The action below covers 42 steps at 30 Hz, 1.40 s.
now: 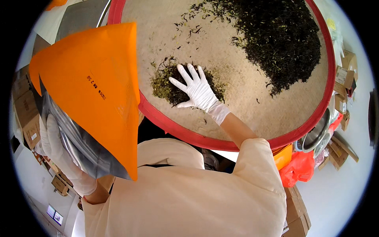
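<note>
Leaves [292,47] look partly set apart: a small pile [161,86] lies under the wide-spread right hand [197,91]; the big heap [276,35] beyond it seems still left; the left hand [57,144] holds a bag [96,83].

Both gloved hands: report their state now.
Left hand: holding the orange foil bag.
Right hand: open, spread on the smaller tea-leaf pile.

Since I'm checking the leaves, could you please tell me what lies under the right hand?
Dark and greenish leaf fragments show around the right hand on the red-rimmed tray; what lies directly beneath it is covered.
</note>
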Each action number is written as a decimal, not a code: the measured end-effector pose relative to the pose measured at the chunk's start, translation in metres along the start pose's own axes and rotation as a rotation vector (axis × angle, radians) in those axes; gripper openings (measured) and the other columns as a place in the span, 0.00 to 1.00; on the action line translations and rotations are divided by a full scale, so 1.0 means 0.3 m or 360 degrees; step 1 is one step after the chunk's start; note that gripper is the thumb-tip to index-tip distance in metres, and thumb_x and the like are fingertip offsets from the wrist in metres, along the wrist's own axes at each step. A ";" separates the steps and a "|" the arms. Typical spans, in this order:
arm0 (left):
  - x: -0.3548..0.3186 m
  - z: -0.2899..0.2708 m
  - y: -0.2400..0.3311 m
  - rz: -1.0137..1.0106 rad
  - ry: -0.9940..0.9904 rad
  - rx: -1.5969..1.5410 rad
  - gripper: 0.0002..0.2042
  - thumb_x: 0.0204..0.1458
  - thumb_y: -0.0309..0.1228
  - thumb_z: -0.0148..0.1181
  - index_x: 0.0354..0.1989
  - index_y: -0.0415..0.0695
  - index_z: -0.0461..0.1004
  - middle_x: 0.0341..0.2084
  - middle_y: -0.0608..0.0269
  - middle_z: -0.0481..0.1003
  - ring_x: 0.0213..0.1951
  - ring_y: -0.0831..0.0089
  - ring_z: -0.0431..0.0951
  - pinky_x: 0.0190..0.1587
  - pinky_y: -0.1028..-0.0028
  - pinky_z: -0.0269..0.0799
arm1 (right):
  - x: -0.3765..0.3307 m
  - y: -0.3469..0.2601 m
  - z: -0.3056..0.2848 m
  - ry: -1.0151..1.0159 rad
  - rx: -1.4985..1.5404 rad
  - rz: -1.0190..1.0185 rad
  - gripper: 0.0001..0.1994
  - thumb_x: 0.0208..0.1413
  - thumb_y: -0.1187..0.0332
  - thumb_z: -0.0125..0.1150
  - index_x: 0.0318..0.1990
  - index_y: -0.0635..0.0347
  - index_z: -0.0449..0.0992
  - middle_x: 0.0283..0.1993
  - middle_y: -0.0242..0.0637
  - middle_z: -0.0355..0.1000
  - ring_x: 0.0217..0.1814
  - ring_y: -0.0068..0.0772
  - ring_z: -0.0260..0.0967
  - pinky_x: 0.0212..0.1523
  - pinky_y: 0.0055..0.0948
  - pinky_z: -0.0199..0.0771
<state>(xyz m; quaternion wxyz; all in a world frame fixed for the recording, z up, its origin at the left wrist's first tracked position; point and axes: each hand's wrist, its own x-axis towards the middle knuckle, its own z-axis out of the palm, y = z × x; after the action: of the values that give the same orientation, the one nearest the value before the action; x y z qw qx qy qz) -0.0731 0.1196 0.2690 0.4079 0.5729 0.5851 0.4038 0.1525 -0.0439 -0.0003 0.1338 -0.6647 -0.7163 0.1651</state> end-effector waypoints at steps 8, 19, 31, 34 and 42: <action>0.065 -0.132 -0.037 -0.0119 -0.0209 -0.0090 0.20 0.62 0.30 0.50 0.60 0.32 0.65 0.55 0.54 0.72 0.55 0.71 0.72 0.59 0.75 0.65 | -0.069 -0.042 0.103 0.0235 -0.0031 -0.0051 0.37 0.39 0.50 0.70 0.61 0.44 0.67 0.61 0.36 0.62 0.56 0.40 0.64 0.50 0.40 0.68; 0.027 -0.064 -0.060 0.0092 0.0007 0.0143 0.18 0.61 0.26 0.52 0.58 0.31 0.68 0.53 0.54 0.72 0.52 0.73 0.73 0.58 0.76 0.65 | -0.202 -0.088 0.091 0.0612 0.0232 0.0201 0.33 0.37 0.60 0.72 0.56 0.46 0.70 0.59 0.35 0.65 0.53 0.41 0.64 0.49 0.41 0.67; 0.015 -0.041 -0.051 0.0072 -0.0107 0.0134 0.19 0.60 0.26 0.54 0.57 0.30 0.69 0.51 0.56 0.74 0.50 0.74 0.74 0.57 0.79 0.65 | -0.420 -0.006 0.113 0.0725 0.0289 0.1128 0.47 0.46 0.48 0.66 0.68 0.66 0.52 0.72 0.58 0.47 0.73 0.59 0.44 0.71 0.53 0.41; 0.001 -0.035 -0.066 0.0203 -0.0157 0.0251 0.19 0.60 0.26 0.53 0.57 0.30 0.69 0.50 0.56 0.74 0.50 0.74 0.74 0.57 0.79 0.64 | -0.369 -0.016 0.107 0.0619 0.0412 0.0943 0.54 0.43 0.43 0.68 0.69 0.69 0.47 0.73 0.61 0.43 0.75 0.61 0.40 0.73 0.51 0.39; -0.055 0.030 0.013 -0.0094 -0.0095 -0.0085 0.20 0.62 0.28 0.52 0.60 0.31 0.65 0.53 0.54 0.73 0.48 0.74 0.76 0.52 0.77 0.71 | -0.172 -0.010 0.023 0.0215 0.0037 0.0313 0.59 0.28 0.31 0.67 0.70 0.49 0.53 0.73 0.54 0.44 0.72 0.61 0.46 0.70 0.60 0.43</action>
<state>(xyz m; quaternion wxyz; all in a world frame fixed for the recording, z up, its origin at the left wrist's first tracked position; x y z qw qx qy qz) -0.0630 0.1033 0.2699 0.4522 0.5562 0.5783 0.3896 0.1511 -0.0959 -0.0039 0.1725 -0.7398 -0.6350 0.1405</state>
